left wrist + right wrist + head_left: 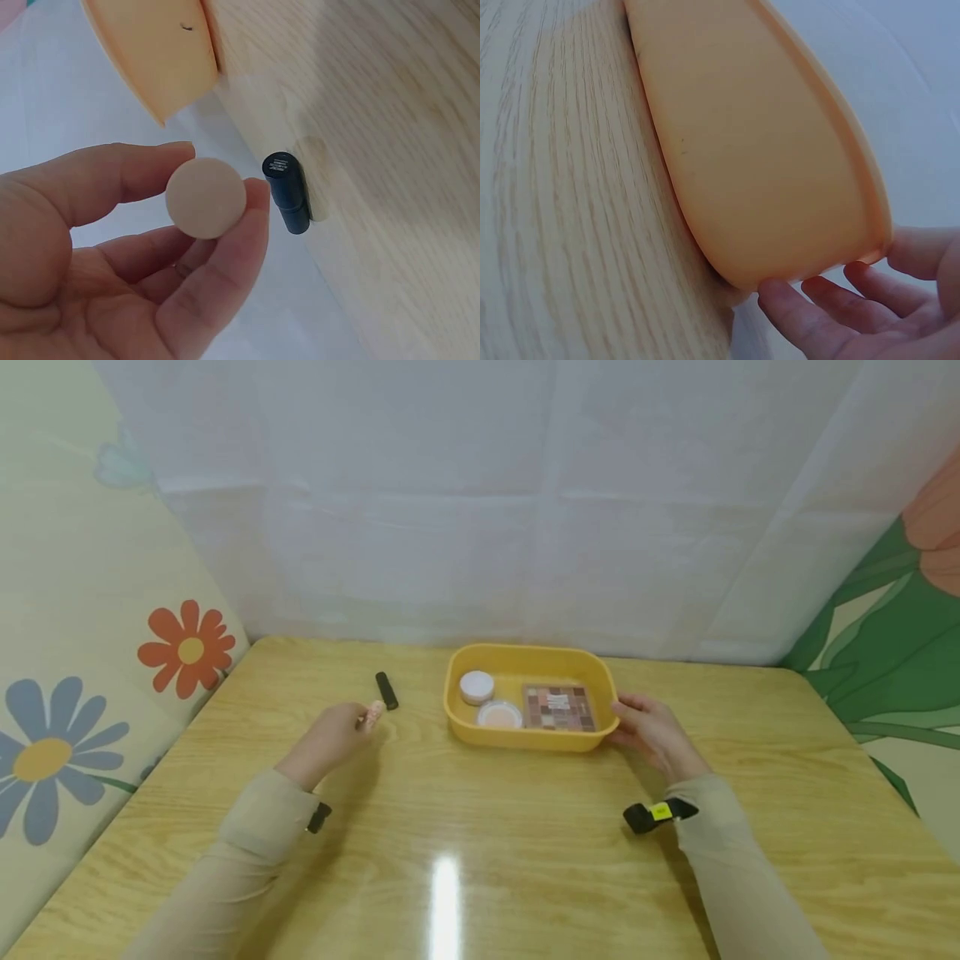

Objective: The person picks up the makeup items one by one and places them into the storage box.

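In the head view my left hand (333, 739) pinches a small pink-and-white patterned cylinder (372, 714) between thumb and fingers. Its round, pale flat end (206, 198) faces the camera in the left wrist view. A black lipstick-like tube (386, 691) lies on the table just beyond this hand. My right hand (654, 731) holds the right end of a yellow plastic bin (525, 740), thumb at the rim and fingertips against the outer wall. Inside the bin are a white round jar (477, 687), a round clear-lidded compact (500, 715) and an eyeshadow palette (559, 707).
The bin stands on a wood-grain table (517, 827), near its back edge. Behind rises a white cloth backdrop (450, 527), with flower-printed panels on either side. Black straps circle both wrists.
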A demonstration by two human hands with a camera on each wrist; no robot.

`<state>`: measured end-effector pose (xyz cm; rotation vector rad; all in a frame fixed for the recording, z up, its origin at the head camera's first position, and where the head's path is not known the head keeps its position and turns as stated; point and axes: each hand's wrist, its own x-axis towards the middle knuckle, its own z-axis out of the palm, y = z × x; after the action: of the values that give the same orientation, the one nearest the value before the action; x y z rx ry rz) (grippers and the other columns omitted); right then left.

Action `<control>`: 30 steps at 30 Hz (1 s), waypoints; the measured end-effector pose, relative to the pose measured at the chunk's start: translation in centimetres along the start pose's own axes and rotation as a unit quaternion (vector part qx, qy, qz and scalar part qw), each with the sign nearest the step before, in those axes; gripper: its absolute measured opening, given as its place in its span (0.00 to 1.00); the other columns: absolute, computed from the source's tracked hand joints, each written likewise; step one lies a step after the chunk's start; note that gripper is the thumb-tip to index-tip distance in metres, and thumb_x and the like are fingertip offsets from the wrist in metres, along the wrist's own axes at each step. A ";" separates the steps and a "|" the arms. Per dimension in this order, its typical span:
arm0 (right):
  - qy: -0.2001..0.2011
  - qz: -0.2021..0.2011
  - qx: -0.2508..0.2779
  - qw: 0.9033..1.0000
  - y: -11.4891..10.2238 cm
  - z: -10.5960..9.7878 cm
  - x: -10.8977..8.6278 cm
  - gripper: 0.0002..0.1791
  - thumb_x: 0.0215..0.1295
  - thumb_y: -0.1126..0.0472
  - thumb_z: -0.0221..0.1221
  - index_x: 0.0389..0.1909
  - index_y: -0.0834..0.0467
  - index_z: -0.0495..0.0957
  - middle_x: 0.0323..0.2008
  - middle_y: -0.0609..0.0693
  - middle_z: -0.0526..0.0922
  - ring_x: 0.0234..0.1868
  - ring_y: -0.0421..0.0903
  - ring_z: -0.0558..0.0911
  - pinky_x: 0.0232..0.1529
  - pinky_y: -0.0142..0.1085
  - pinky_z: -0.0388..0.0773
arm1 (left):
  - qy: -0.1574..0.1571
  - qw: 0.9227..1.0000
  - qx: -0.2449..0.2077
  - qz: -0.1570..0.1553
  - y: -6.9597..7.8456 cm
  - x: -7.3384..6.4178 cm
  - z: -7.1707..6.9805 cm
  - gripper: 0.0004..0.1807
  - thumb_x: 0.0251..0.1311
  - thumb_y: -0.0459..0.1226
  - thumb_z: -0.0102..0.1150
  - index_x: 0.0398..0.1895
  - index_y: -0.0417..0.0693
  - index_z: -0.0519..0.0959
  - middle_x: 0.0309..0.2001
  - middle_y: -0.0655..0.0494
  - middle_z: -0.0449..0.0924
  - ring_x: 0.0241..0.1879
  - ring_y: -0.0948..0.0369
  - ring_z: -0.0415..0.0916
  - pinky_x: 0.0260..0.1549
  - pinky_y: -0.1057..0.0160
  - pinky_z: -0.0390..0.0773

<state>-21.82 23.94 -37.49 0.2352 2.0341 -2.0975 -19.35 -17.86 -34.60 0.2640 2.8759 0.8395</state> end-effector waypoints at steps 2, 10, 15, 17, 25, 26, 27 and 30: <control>0.001 0.004 -0.005 1.000 0.0 0.0 0.0 0.31 0.75 0.64 0.46 0.71 0.74 0.49 0.61 0.66 0.65 0.38 0.35 0.81 0.41 0.31 0.82 | -0.003 1.000 0.002 0.003 0.1 0.1 0.0 0.21 0.75 0.40 0.41 0.25 0.36 0.73 0.19 0.51 0.67 0.21 0.59 0.63 0.24 0.62 0.68; -0.001 0.007 -0.003 1.000 -0.1 0.0 0.0 0.31 0.75 0.64 0.46 0.72 0.72 0.48 0.66 0.69 0.58 0.39 0.35 0.80 0.41 0.31 0.82 | 0.003 0.999 0.005 0.034 0.8 0.6 0.1 0.12 0.69 0.32 0.48 0.29 0.33 0.75 0.23 0.48 0.73 0.22 0.58 0.65 0.25 0.61 0.70; -0.006 0.007 -0.010 1.000 -0.1 0.0 0.1 0.32 0.75 0.63 0.46 0.72 0.72 0.47 0.68 0.70 0.56 0.39 0.35 0.80 0.42 0.31 0.82 | -0.010 0.999 0.001 0.038 1.1 1.0 0.5 0.09 0.66 0.30 0.50 0.26 0.36 0.74 0.23 0.50 0.73 0.23 0.58 0.65 0.25 0.62 0.70; -0.006 0.006 -0.014 1.000 -0.1 0.0 0.1 0.32 0.75 0.63 0.46 0.72 0.73 0.47 0.68 0.71 0.55 0.40 0.35 0.80 0.42 0.31 0.82 | -0.013 0.999 0.003 0.045 1.3 1.2 0.7 0.10 0.67 0.31 0.50 0.26 0.37 0.73 0.22 0.51 0.71 0.22 0.59 0.65 0.25 0.63 0.69; -0.005 0.006 -0.007 1.000 -0.1 0.0 0.1 0.32 0.75 0.63 0.45 0.72 0.73 0.47 0.67 0.69 0.56 0.39 0.35 0.80 0.42 0.31 0.82 | -0.023 0.998 0.006 0.058 2.5 1.7 0.7 0.09 0.63 0.27 0.50 0.41 0.29 0.77 0.27 0.48 0.75 0.24 0.58 0.68 0.25 0.62 0.73; -0.006 0.006 -0.004 1.000 -0.1 0.0 0.1 0.32 0.75 0.63 0.46 0.72 0.73 0.47 0.67 0.68 0.57 0.39 0.35 0.80 0.42 0.31 0.82 | -0.027 0.998 0.003 0.059 2.6 1.7 0.6 0.08 0.63 0.27 0.50 0.40 0.30 0.77 0.26 0.49 0.74 0.23 0.58 0.68 0.25 0.62 0.73; -0.007 0.007 -0.001 1.000 -0.1 0.0 0.1 0.32 0.75 0.63 0.46 0.72 0.73 0.47 0.66 0.68 0.57 0.39 0.35 0.80 0.42 0.31 0.82 | -0.031 0.998 0.004 0.059 2.8 1.8 0.6 0.07 0.63 0.27 0.50 0.40 0.31 0.77 0.26 0.49 0.73 0.23 0.59 0.67 0.25 0.63 0.72; -0.005 0.005 -0.001 1.000 -0.1 0.0 0.1 0.32 0.75 0.64 0.46 0.72 0.74 0.47 0.65 0.68 0.58 0.39 0.35 0.80 0.42 0.32 0.82 | -0.036 0.997 0.007 0.062 3.2 2.1 0.7 0.08 0.63 0.27 0.50 0.41 0.31 0.77 0.26 0.49 0.74 0.23 0.59 0.67 0.25 0.63 0.72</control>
<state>-21.96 23.96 -37.45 0.2328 2.0242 -2.0869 -20.83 -14.42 -33.55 0.4676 2.8222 0.8130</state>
